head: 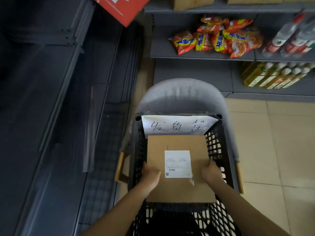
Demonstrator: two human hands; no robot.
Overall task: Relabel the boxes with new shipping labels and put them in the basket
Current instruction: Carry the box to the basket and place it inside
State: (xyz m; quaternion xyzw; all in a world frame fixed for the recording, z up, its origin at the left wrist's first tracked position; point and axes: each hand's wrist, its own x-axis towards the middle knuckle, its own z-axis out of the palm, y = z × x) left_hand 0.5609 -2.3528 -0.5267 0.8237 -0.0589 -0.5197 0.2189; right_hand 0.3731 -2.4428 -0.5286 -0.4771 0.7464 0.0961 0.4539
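Note:
A flat brown cardboard box (pixel 179 145) with a white shipping label (pixel 177 163) on its top is held level inside the mouth of a black lattice basket (pixel 219 150). My left hand (pixel 150 174) grips the box's left edge and my right hand (pixel 211 172) grips its right edge. The basket rests on a grey chair (pixel 180 92) and carries a white handwritten paper sign (pixel 177 125) on its far rim. Whether the box touches the basket's bottom is hidden.
Grey shelves at the back hold noodle packets (pixel 216 38), water bottles (pixel 293 36) and oil bottles (pixel 274 75). A dark cabinet (pixel 51 99) fills the left side. A red carton (pixel 122 7) hangs at top centre. Tiled floor (pixel 272 142) lies to the right.

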